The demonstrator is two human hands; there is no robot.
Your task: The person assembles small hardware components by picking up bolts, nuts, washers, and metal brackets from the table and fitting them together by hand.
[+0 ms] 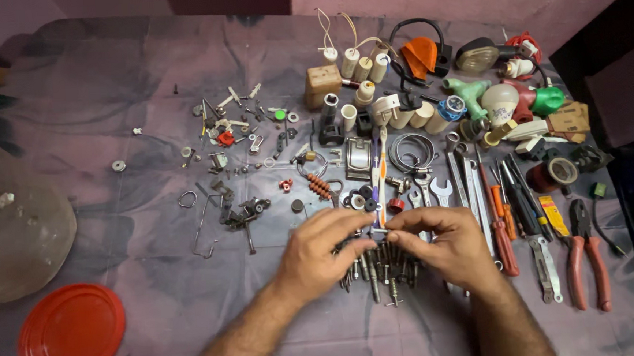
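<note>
Bolts (381, 266) bunched in a row, lower centre of desk (114, 212). Left hand (322, 255) and right hand (446, 243) pinching the row's ends, grip clenched. Small hardware (234, 139) upper left, unsorted; spanners (471, 183) aligned right.

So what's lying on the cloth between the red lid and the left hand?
Nothing: in the head view the stretch from the red lid to the left hand is bare purple cloth.
</note>
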